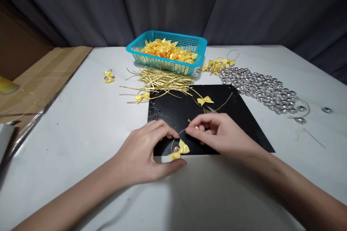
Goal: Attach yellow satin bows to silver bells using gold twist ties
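Note:
My left hand (148,151) pinches a small yellow ribbon bow (179,150) with a silver bell at its centre, at the near edge of a black mat (238,115). My right hand (217,131) is closed on a thin gold wire tie (187,129) that curves down to the bow. Another yellow bow (205,100) and a loose gold wire (223,104) lie on the mat behind my hands.
A turquoise basket (199,47) of yellow bows stands at the back. A heap of gold wire ties (162,79) lies before it. Silver bells (260,87) spread at right. Finished bows (217,65) and single bows (108,76) lie about. Cardboard (46,75) at left.

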The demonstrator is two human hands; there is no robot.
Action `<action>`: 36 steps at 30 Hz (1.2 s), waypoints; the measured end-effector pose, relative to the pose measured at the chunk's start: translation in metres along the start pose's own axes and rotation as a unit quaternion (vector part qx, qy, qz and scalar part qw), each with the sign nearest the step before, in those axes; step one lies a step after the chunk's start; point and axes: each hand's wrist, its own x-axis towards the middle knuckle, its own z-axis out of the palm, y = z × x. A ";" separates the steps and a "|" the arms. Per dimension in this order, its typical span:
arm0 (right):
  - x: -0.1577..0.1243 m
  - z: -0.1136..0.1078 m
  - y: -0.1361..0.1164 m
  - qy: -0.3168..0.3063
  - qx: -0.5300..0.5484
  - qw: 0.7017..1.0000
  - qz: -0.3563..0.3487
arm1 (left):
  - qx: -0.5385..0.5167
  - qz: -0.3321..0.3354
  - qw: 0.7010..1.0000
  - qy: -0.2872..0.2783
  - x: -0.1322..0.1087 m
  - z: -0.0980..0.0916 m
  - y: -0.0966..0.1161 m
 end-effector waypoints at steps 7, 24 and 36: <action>-0.006 0.007 -0.001 -0.031 -0.118 0.991 -0.052 | 0.071 0.072 0.992 -0.074 0.004 -0.005 -0.007; -0.013 0.002 -0.003 -0.229 -0.181 0.921 -0.259 | 0.050 0.105 0.985 -0.127 0.002 -0.011 -0.003; -0.013 0.008 0.002 -0.234 -0.163 0.939 -0.194 | -0.009 0.071 0.985 -0.154 0.004 -0.004 -0.005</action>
